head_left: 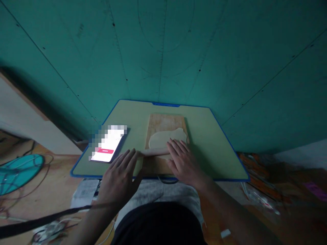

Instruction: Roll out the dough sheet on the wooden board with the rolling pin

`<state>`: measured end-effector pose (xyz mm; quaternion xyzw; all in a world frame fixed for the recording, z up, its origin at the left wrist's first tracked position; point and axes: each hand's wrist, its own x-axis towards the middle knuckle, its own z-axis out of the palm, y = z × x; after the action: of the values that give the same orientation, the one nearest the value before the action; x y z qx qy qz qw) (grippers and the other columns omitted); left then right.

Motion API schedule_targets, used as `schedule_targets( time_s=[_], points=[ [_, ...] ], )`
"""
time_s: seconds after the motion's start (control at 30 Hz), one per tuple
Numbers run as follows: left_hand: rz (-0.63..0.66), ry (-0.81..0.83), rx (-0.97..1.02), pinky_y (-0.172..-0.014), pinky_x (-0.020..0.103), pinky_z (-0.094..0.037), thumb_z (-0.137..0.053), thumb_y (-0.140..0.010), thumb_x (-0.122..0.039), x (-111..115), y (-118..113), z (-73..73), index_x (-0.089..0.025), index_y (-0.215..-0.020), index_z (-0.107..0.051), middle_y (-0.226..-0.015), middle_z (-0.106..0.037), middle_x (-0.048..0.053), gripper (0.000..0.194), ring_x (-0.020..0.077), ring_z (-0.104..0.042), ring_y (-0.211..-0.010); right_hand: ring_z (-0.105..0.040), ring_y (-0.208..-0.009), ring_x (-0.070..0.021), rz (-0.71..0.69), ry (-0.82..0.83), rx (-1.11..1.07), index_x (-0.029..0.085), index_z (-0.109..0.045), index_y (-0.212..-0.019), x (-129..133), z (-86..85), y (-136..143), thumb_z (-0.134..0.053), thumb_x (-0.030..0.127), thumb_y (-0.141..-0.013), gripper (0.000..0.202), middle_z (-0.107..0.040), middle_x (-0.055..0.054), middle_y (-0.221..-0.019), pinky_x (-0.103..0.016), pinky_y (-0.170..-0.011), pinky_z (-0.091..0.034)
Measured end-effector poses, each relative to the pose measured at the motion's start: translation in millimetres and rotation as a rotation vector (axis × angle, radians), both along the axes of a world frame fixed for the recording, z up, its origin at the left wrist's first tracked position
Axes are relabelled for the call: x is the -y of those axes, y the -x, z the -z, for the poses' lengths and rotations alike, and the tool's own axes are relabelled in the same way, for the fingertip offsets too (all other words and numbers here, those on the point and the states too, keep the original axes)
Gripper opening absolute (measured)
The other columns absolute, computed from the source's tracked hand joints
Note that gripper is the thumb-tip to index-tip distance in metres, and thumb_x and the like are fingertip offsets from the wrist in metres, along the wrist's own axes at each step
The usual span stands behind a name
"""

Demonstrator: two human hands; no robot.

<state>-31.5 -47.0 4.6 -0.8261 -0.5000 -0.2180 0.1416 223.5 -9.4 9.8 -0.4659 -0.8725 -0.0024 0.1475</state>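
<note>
A flat, pale sheet of dough (163, 139) lies on a wooden board (166, 119) in the middle of a small table. Across its near part runs a rolling pin (158, 151). My right hand (182, 157) lies over the pin's right end and the dough's near right edge, fingers stretched forward. At the pin's left end is my left hand (122, 175), its fingers extended and the palm facing down; whether it touches the pin is hard to tell. Neither hand is wrapped round anything.
A lit phone (107, 144) lies on the left of the blue-edged table (204, 136). Behind stands a green wall (163, 51). A dark strap (51, 217) crosses the lower left, with cables and a turquoise round thing (22, 172) on the floor.
</note>
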Motion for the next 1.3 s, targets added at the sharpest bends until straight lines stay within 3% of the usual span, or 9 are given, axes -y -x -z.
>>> schedule_targets(
  time_s=[0.13, 0.2, 0.37, 0.63, 0.73, 0.87, 0.97, 1.07, 1.3],
  points=[
    [0.059, 0.122, 0.021, -0.097, 0.050, -0.053, -0.049, -0.099, -0.036, -33, 7, 3.5, -0.011, -0.129, -0.059, -0.127, -0.067, 0.021, 0.041, 0.0338, -0.063, -0.118, -0.042, -0.144, -0.0282, 0.007, 0.049, 0.023, 0.004, -0.048, -0.147, -24, -2.8, 2, -0.037, 0.028, -0.101, 0.052, -0.048, -0.018, -0.154, -0.047, -0.124, -0.028],
    [0.037, 0.191, 0.056, -0.087, 0.046, -0.056, -0.049, -0.098, -0.029, -55, 8, 3.4, -0.014, -0.121, -0.064, -0.120, -0.068, 0.019, 0.031, 0.0313, -0.066, -0.106, -0.043, -0.144, -0.0280, 0.050, 0.082, 0.040, 0.004, -0.052, -0.144, -44, -5.5, 5, -0.036, 0.028, -0.103, 0.050, -0.050, -0.019, -0.153, -0.047, -0.123, -0.028],
    [0.064, 0.258, 0.183, -0.073, 0.035, -0.054, -0.057, -0.096, -0.027, -94, -3, -12.4, -0.021, -0.103, -0.071, -0.094, -0.066, 0.009, 0.017, 0.0236, -0.065, -0.085, -0.042, -0.144, -0.0248, 0.111, 0.139, 0.056, 0.011, -0.053, -0.144, -79, -12.2, 1, -0.033, 0.032, -0.106, 0.047, -0.052, -0.016, -0.151, -0.042, -0.120, -0.030],
    [0.093, 0.441, 0.073, -0.084, 0.029, -0.053, -0.060, -0.095, -0.028, -136, -37, -31.0, -0.018, -0.097, -0.073, -0.104, -0.069, 0.010, 0.017, 0.0201, -0.068, -0.095, -0.056, -0.126, -0.0242, 0.257, 0.207, 0.086, 0.020, -0.067, -0.121, -123, -14.8, 0, -0.035, 0.025, -0.103, 0.036, -0.066, -0.012, -0.129, -0.040, -0.108, -0.039],
    [0.009, 0.438, 0.014, -0.092, 0.036, -0.052, -0.050, -0.099, -0.031, -156, -55, -34.2, -0.017, -0.093, -0.074, -0.110, -0.070, 0.013, 0.028, 0.0257, -0.067, -0.105, -0.052, -0.132, -0.0282, 0.352, 0.237, 0.083, 0.018, -0.064, -0.127, -134, -14.3, 4, -0.038, 0.028, -0.100, 0.039, -0.061, -0.016, -0.137, -0.044, -0.111, -0.036],
    [-0.166, 0.424, -0.023, -0.100, 0.048, -0.048, -0.036, -0.102, -0.037, -175, -79, -31.7, -0.011, -0.121, -0.067, -0.127, -0.065, 0.023, 0.044, 0.0348, -0.060, -0.124, -0.034, -0.148, -0.0330, 0.421, 0.269, 0.083, 0.012, -0.045, -0.149, -139, -11.4, 4, -0.041, 0.028, -0.097, 0.055, -0.040, -0.020, -0.158, -0.049, -0.119, -0.025],
    [-0.250, 0.424, -0.044, -0.110, 0.060, -0.035, -0.035, -0.101, -0.039, -175, -87, -24.7, -0.004, -0.146, -0.046, -0.150, -0.046, 0.029, 0.058, 0.0428, -0.039, -0.144, -0.020, -0.154, -0.0354, 0.437, 0.289, 0.082, 0.010, -0.029, -0.158, -137, -9.4, 4, -0.041, 0.031, -0.098, 0.066, -0.024, -0.022, -0.166, -0.052, -0.122, -0.016],
    [-0.271, 0.430, -0.071, -0.115, 0.062, -0.027, -0.037, -0.097, -0.034, -163, -86, -17.6, -0.005, -0.154, -0.034, -0.160, -0.032, 0.028, 0.064, 0.0431, -0.027, -0.150, -0.017, -0.155, -0.0345, 0.421, 0.317, 0.087, 0.012, -0.025, -0.160, -126, -10.0, 5, -0.040, 0.031, -0.098, 0.066, -0.021, -0.019, -0.167, -0.053, -0.123, -0.014],
    [-0.238, 0.271, -0.019, -0.119, 0.053, -0.028, -0.032, -0.099, -0.032, -115, -80, -12.4, -0.005, -0.152, -0.040, -0.157, -0.040, 0.025, 0.059, 0.0378, -0.033, -0.149, -0.029, -0.152, -0.0297, 0.333, 0.123, 0.054, 0.012, -0.041, -0.154, -79, -10.8, 9, -0.037, 0.029, -0.099, 0.058, -0.036, -0.015, -0.162, -0.048, -0.125, -0.015]
  ],
)
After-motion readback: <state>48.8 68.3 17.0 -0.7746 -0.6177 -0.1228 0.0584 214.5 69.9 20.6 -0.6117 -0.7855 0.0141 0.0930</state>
